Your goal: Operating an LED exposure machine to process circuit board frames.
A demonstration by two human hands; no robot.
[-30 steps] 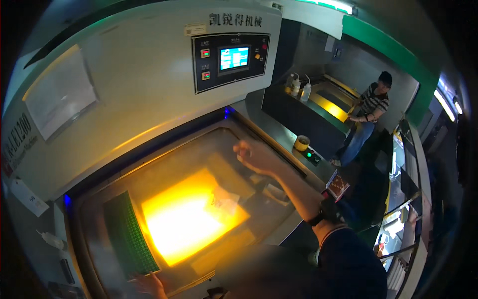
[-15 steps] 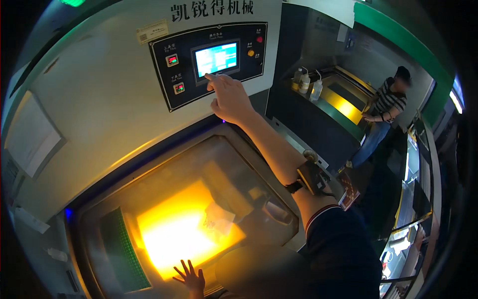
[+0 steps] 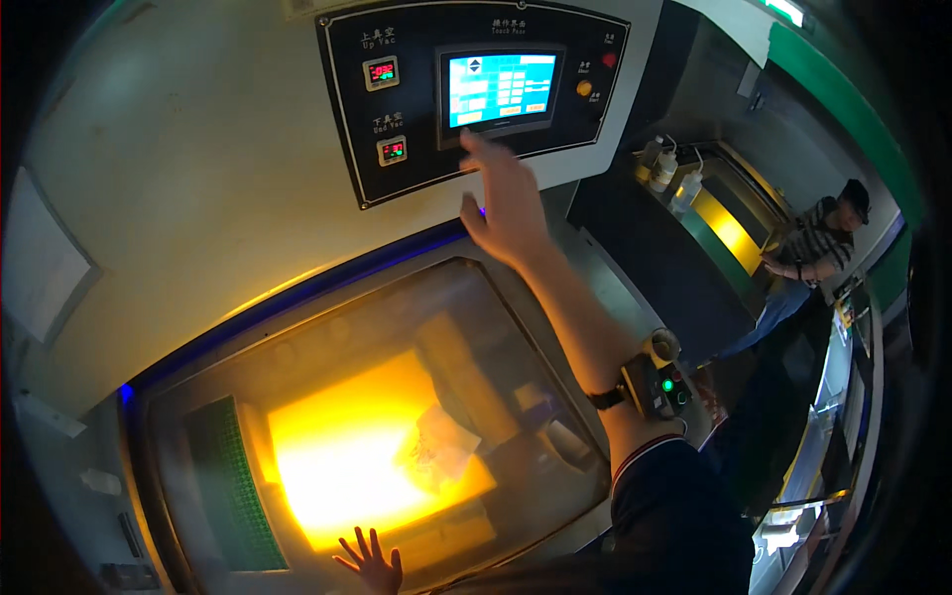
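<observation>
A lit touch screen (image 3: 503, 87) sits in the black control panel on the machine's front. Just below its lower edge is my right hand (image 3: 508, 203), fingers extended and the thumb apart, slightly blurred, holding nothing. My left hand (image 3: 372, 568) rests with fingers spread at the near edge of the framed table (image 3: 327, 332), by a bright yellow glow (image 3: 347, 456). Within the frame lie a crumpled pale sheet (image 3: 443, 448) on the glow's right side and a dark green gridded board (image 3: 238, 486) on the left.
Two small red-digit displays (image 3: 382, 73) and an orange button (image 3: 584, 88) are on the panel. To the right, a co-worker (image 3: 818, 243) leans at another yellow-lit bench with squeeze bottles (image 3: 684, 191) on it. A white paper (image 3: 45, 263) hangs at the far left.
My right hand has drawn back from the touch screen's lower edge, and the screen now shows a different layout. The view has shifted. My left hand stays spread at the near edge.
</observation>
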